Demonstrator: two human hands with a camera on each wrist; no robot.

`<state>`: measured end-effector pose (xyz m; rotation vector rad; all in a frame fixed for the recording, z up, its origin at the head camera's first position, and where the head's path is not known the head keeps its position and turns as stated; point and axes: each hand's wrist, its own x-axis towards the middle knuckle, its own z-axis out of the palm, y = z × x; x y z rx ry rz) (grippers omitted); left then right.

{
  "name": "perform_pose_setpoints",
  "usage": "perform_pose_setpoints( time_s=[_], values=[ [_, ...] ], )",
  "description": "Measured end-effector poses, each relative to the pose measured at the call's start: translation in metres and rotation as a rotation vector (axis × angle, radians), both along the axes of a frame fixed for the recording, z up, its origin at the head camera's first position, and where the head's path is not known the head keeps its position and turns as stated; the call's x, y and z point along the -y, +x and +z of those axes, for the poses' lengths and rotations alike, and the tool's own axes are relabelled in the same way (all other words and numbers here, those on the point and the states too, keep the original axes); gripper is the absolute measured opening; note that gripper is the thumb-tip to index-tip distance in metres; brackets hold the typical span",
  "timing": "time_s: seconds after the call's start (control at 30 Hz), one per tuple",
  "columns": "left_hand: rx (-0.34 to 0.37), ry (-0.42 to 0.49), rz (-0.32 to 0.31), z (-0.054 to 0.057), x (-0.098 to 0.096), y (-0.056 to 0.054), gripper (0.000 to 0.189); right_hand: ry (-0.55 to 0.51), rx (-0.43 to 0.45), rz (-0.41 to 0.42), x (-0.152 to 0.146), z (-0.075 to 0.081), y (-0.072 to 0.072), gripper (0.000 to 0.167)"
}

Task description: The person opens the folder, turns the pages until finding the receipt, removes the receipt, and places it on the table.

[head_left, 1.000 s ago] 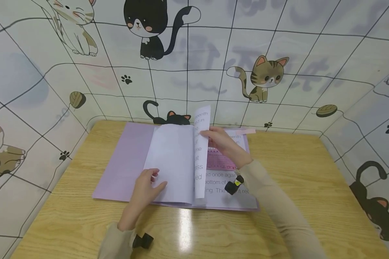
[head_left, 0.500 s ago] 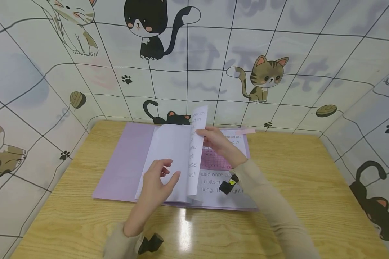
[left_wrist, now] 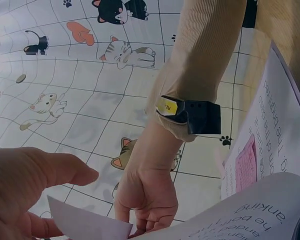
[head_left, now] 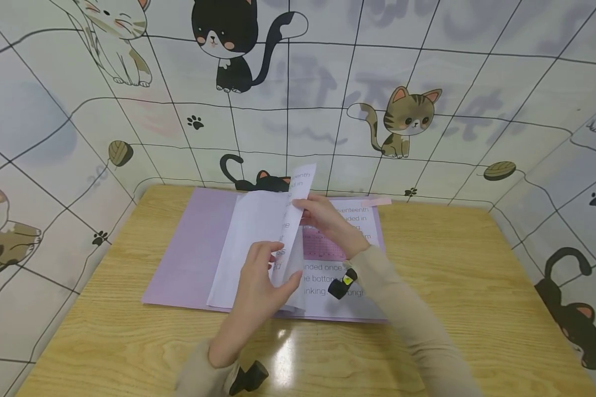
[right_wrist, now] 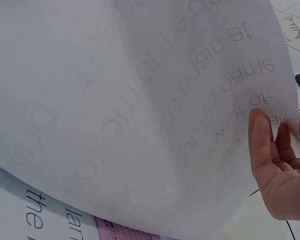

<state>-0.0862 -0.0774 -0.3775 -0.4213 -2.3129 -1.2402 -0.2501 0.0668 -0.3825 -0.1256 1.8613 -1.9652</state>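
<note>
A purple-covered booklet [head_left: 201, 248] lies open on the table, with blank white paper on its left half and large print on its right. My right hand [head_left: 325, 218] pinches the upper part of a lifted printed page [head_left: 302, 187], thumb on one face and fingers on the other; the right wrist view shows the fingers [right_wrist: 262, 137] against the page's back. My left hand [head_left: 263, 278] is beside the curled lower part of that page, thumb spread from the fingers. In the left wrist view, a paper corner [left_wrist: 87, 220] shows between thumb and fingers.
A pink gridded slip [head_left: 324, 245] lies on the right-hand page, partly behind the lifted page. A pink tab [head_left: 377, 202] juts from the booklet's upper right corner. Cat-patterned cloth [head_left: 318, 71] hangs around the wooden table [head_left: 442, 264]. Each wrist bears a small black camera [head_left: 248, 377].
My right hand has drawn the lifted page leftward, and more print on the right page shows. My left hand has moved right and up to beside the lifted page.
</note>
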Motion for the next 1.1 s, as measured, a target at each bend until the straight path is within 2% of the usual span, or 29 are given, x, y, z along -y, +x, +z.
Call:
perform_pose_setpoints(
  time_s=[0.27, 0.53, 0.77, 0.97, 1.1],
  values=[
    [0.026, -0.063, 0.084, 0.002, 0.001, 0.002, 0.045, -0.011, -0.011, 0.016, 0.002, 0.002, 0.004, 0.044],
    [0.001, -0.080, 0.089, -0.003, 0.009, -0.001, 0.044, -0.059, 0.001, 0.032, 0.002, -0.001, 0.004, 0.041],
    [-0.043, -0.077, 0.121, -0.009, 0.016, -0.005, 0.040, -0.065, -0.007, 0.072, 0.001, -0.003, 0.005, 0.032],
    [-0.053, -0.078, 0.145, -0.012, 0.022, -0.008, 0.039, -0.066, -0.027, 0.104, -0.001, -0.002, 0.005, 0.014],
    [-0.064, -0.075, 0.160, -0.015, 0.027, -0.011, 0.039, -0.063, -0.031, 0.112, -0.003, -0.003, 0.004, 0.011]
  ],
)
